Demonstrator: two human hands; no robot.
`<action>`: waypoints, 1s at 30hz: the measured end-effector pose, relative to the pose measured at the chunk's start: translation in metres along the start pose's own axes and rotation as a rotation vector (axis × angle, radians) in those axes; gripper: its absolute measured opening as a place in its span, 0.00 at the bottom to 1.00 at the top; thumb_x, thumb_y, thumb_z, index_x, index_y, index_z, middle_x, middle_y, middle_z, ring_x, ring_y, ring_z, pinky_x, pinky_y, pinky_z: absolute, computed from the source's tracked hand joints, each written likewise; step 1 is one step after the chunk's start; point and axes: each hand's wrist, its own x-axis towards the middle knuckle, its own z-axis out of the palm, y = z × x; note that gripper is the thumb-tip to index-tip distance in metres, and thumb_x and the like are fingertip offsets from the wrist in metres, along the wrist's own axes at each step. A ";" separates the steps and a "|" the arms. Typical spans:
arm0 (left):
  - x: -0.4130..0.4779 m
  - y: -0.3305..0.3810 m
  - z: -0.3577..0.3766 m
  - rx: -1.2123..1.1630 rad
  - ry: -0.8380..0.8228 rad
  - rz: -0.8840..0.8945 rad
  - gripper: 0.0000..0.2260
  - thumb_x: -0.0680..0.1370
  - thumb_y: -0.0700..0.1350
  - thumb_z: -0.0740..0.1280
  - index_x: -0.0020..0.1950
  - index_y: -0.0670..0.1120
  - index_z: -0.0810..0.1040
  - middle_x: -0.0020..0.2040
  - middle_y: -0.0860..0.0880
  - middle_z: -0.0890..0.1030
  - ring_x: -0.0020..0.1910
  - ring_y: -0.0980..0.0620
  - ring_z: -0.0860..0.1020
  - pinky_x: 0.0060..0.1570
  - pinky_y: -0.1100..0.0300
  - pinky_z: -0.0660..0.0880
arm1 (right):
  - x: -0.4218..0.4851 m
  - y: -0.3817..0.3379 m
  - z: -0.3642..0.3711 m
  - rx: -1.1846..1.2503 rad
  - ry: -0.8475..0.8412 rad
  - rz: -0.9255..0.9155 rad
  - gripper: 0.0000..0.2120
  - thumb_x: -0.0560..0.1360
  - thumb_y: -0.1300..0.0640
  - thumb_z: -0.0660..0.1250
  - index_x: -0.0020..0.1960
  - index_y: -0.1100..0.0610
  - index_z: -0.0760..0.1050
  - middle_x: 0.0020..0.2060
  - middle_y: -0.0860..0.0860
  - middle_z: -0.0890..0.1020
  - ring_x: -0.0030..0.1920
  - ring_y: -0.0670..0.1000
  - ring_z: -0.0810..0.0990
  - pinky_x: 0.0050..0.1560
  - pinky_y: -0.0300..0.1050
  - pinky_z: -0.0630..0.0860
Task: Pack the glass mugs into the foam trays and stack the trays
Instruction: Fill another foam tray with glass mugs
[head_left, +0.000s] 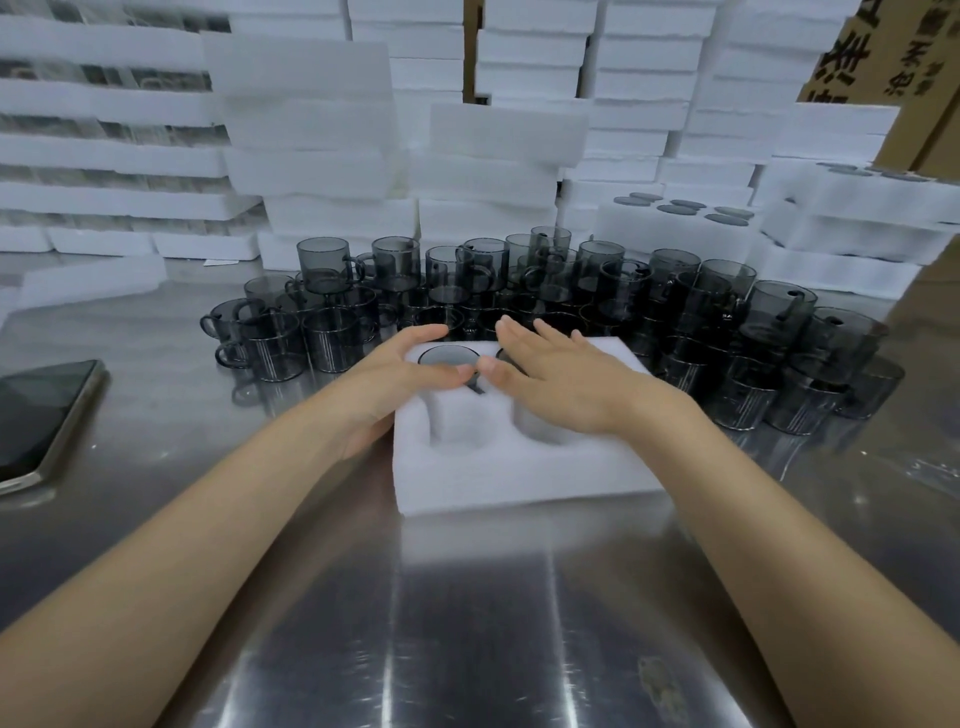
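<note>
Resting on foam tray over mug: left hand, right hand, grips apart; carton lettering unreadable.

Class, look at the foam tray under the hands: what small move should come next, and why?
Probably lift the right hand to a loose mug beside the foam tray and seat it in an empty near pocket: a seated mug fills the far left pocket, while both near ones look empty.

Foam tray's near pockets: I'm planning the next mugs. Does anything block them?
Nothing visible fills either near pocket. The left hand and right hand lie over the foam tray's far end, where a mug sits; the right wrist overhangs one pocket's edge.
</note>
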 end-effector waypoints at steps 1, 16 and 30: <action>0.000 0.000 0.000 -0.018 -0.001 -0.013 0.26 0.72 0.42 0.74 0.68 0.53 0.72 0.42 0.59 0.85 0.41 0.60 0.83 0.33 0.70 0.76 | -0.001 0.002 -0.001 0.092 0.068 -0.010 0.34 0.78 0.35 0.44 0.79 0.50 0.46 0.77 0.41 0.45 0.77 0.46 0.47 0.76 0.51 0.42; 0.002 0.000 -0.002 -0.012 -0.025 -0.023 0.26 0.71 0.44 0.75 0.67 0.55 0.72 0.44 0.57 0.85 0.43 0.55 0.84 0.34 0.66 0.78 | -0.020 0.092 -0.035 0.175 0.858 0.458 0.19 0.75 0.68 0.61 0.66 0.64 0.74 0.64 0.61 0.73 0.57 0.56 0.73 0.54 0.36 0.65; 0.001 0.001 -0.002 0.023 -0.013 -0.027 0.25 0.72 0.44 0.74 0.67 0.56 0.71 0.42 0.59 0.85 0.41 0.57 0.84 0.32 0.68 0.77 | -0.028 0.084 -0.040 0.142 0.836 0.472 0.13 0.75 0.49 0.69 0.57 0.53 0.81 0.51 0.52 0.83 0.53 0.56 0.80 0.50 0.50 0.77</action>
